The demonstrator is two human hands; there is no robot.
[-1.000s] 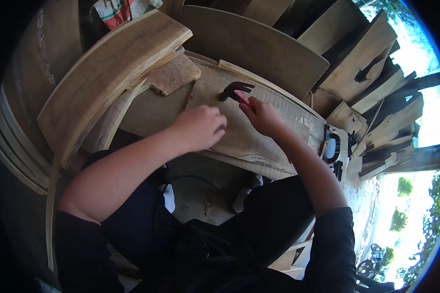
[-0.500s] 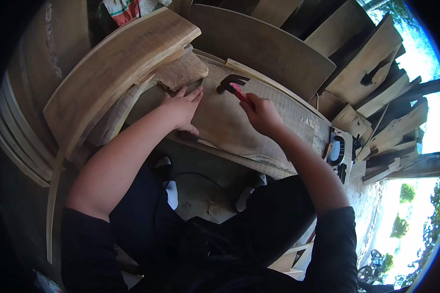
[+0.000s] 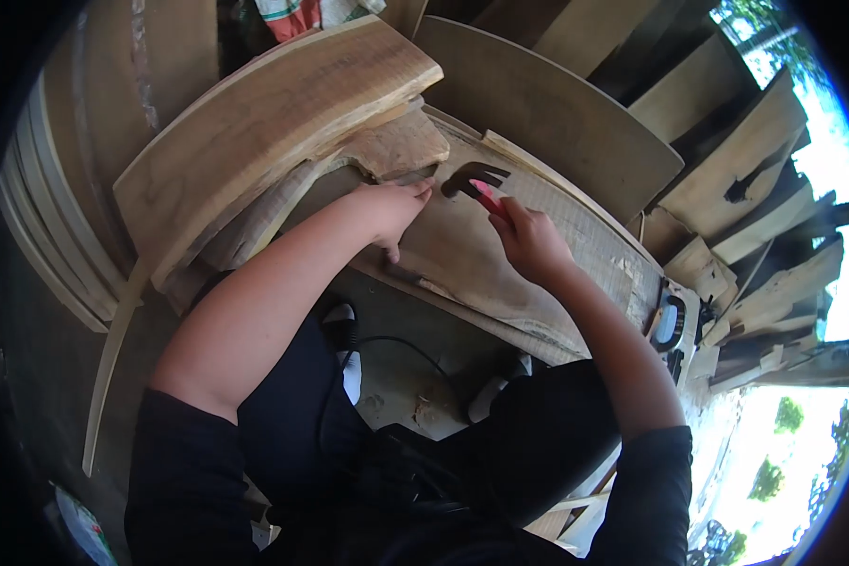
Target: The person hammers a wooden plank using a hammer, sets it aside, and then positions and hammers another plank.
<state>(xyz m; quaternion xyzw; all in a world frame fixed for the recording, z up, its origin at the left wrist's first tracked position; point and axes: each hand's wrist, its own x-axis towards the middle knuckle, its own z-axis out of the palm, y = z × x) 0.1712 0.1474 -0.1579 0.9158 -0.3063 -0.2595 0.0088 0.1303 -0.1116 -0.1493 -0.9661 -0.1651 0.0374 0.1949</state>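
My right hand (image 3: 530, 243) is closed around the red handle of a claw hammer (image 3: 468, 177). The hammer's dark head is low over a wide wooden slab (image 3: 462, 241), near its left end; whether it touches the wood I cannot tell. My left hand (image 3: 391, 212) rests at that left end, with thumb apart and fingers stretched along the edge. Just beyond its fingertips sits a rough wooden block (image 3: 406, 143), beneath a thick curved plank (image 3: 283, 113).
A blue-and-black power tool (image 3: 670, 323) stands at the slab's right end. Behind it lean several boards (image 3: 736, 151), and a long curved panel (image 3: 557, 104) lines the back. Thin strips (image 3: 52, 208) stand at left. A dark cord (image 3: 406, 341) crosses the floor near my feet.
The whole view has shifted, so the scene sits lower and further right. My left hand's spread fingers have come closer together at the slab's end. The hammer stays in my right hand.
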